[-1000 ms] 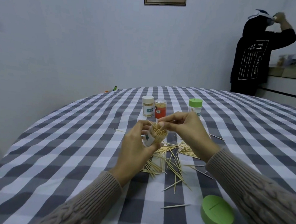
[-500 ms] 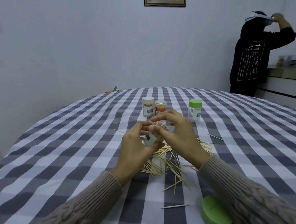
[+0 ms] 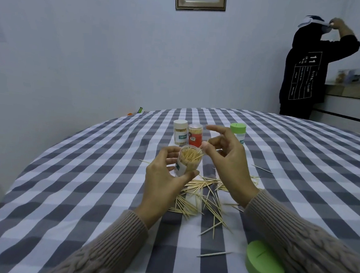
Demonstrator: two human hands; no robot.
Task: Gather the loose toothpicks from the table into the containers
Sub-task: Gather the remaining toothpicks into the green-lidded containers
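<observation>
Two hands work above the bench (image 3: 65, 181), and the coming move turns on the heap of loose toothpicks (image 3: 200, 193) lying under and between them, at about five o'clock from the held jar and seven o'clock from the right hand's palm. Most sticks in the heap run with their long axes slanting from near-left to far-right, though many cross.

Starting at the left, the left hand (image 3: 163, 184) curls thumb and fingers round an open clear jar (image 3: 189, 161), tilted so its mouth faces the wearer; it looks nearly full of toothpicks standing on end. Behind it, at twelve o'clock, stand a white-lidded jar (image 3: 179, 132) holding toothpicks and a red-labelled jar (image 3: 195, 134), both capped, their fill hard to judge.

The right hand (image 3: 228, 161) hovers just beside the jar's mouth at three o'clock, fingers loosely spread, thumb near the rim; whether it pinches a stick cannot be told. Judging by position, this hand is the freer one to reach down for the heap.

Farther right stands a green-lidded jar (image 3: 238, 133), partly hidden. A loose green lid (image 3: 264, 262) lies at five o'clock, with single toothpicks (image 3: 213, 254) nearby.
</observation>
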